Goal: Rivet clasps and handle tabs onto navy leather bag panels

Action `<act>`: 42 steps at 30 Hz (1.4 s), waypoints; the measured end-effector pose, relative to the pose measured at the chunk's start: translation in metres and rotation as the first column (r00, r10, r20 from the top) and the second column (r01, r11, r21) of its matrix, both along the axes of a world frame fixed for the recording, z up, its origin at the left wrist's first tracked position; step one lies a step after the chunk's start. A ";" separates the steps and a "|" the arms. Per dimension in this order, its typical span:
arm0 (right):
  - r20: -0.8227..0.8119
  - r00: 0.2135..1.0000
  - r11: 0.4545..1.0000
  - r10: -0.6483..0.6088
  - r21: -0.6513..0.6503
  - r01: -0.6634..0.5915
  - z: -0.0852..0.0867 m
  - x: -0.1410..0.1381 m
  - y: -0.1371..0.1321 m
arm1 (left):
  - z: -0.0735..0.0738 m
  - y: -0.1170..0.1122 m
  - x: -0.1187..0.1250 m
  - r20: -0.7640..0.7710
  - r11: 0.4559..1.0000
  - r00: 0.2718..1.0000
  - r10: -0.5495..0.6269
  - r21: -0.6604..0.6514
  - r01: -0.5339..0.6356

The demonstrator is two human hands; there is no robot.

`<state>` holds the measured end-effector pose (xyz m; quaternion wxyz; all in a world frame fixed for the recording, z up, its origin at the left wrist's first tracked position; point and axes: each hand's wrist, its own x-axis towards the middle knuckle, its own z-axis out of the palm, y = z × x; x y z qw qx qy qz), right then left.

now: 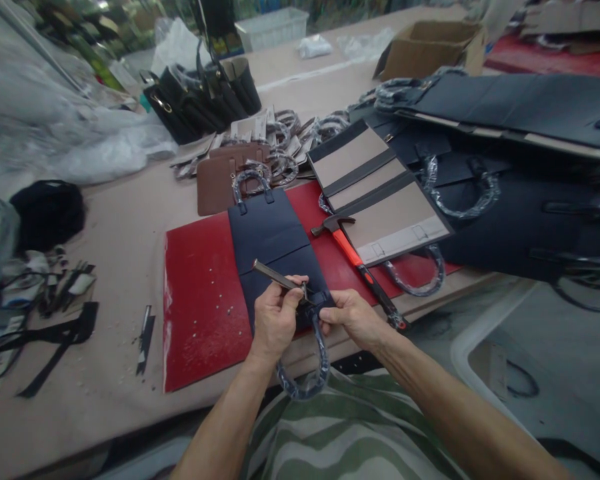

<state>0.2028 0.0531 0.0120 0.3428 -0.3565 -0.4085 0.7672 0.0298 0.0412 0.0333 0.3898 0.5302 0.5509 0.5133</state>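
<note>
Pinching left hand (276,320): fingers closed on a metal rod (271,271), slanting over the blue bag panel (267,227).
Right hand (354,317): thumb and fingers closed on the panel's near corner, beside the handle's base.
Blue panel's place: across the red board (195,293), near end at the bench's (123,267) front edge, wrapped handle (301,392) hanging past it.
Right side: tight; a hammer (349,248) beside the beige panel (375,197), grip reaching the front edge.
Left side: roomier; small pale bits on the board, a slim tool (146,323) just beyond, black straps (83,327) farther off.
</note>
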 end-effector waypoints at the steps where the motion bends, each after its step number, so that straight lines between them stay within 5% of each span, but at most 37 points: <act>1: 0.000 1.000 1.000 0.000 -0.008 0.000 0.000 -0.001 0.001 | 0.000 0.000 0.000 0.002 1.000 1.000 -0.001 0.005 0.001; 19: 0.037 0.999 0.997 0.030 -0.067 -0.027 -0.001 0.001 0.004 | -0.006 0.005 -0.001 0.072 0.999 0.997 -0.005 -0.045 0.008; 27: 0.059 0.998 0.995 0.033 -0.092 -0.028 0.002 0.001 0.004 | -0.001 0.000 0.002 -0.074 0.999 0.997 -0.006 0.052 0.010; 34: 0.324 0.946 0.993 0.036 -0.120 0.003 0.008 -0.006 -0.004 | -0.012 0.003 0.006 -0.198 0.995 0.980 -0.025 0.085 0.042; 42: 0.558 0.818 0.990 0.138 -0.063 -0.124 0.018 0.013 -0.014 | -0.034 -0.003 0.014 -0.407 0.964 0.912 -0.053 0.217 0.153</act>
